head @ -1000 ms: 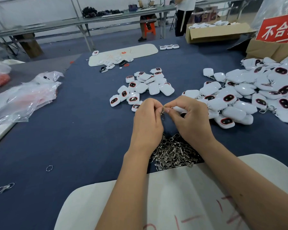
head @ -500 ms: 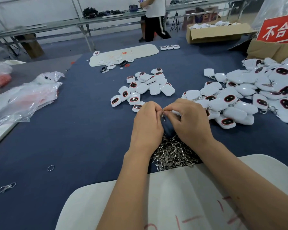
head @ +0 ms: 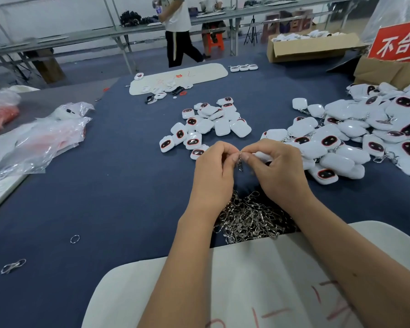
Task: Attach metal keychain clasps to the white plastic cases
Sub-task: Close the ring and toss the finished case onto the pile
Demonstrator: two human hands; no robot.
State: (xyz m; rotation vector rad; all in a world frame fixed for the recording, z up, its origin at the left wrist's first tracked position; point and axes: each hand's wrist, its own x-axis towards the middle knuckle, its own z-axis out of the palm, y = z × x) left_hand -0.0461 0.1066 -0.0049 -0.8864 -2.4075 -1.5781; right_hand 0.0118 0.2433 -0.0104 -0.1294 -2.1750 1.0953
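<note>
Both hands are now raised a little off the pile of clasps (head: 249, 216), and more of that pile is exposed. The left hand (head: 213, 166) and right hand (head: 277, 169) are drawn slightly apart, so the pinched clasp (head: 240, 160) is seen hanging between the fingertips. At the far benches, the walking person (head: 176, 31) is now shifted left.

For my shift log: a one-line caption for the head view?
Both hands, left hand and right hand, pinch a metal clasp above the clasp pile.
</note>
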